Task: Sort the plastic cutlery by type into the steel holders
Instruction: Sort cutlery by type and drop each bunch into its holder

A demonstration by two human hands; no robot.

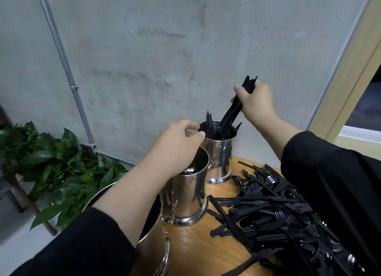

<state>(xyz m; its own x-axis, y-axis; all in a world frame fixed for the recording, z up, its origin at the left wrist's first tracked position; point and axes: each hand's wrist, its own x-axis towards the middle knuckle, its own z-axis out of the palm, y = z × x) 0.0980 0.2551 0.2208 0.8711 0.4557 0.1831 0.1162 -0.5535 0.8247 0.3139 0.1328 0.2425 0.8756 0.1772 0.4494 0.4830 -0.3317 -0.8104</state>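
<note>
Three shiny steel holders stand in a row on the wooden table (198,247). My right hand (256,103) grips a bundle of black plastic knives (233,110), their lower ends dipping into the far holder (219,158), which has other black pieces in it. My left hand (175,147) hovers over the mouth of the middle holder (187,199), fingers curled and holding nothing that I can see; a dark piece shows inside below it. The near holder (153,249) is mostly hidden by my left forearm. A heap of mixed black forks, knives and spoons (274,211) lies on the table to the right.
A grey concrete wall with a metal conduit (68,69) rises close behind the holders. Green leafy plants (53,172) sit low at the left, beyond the table's edge. A wooden door frame (354,69) stands at the right.
</note>
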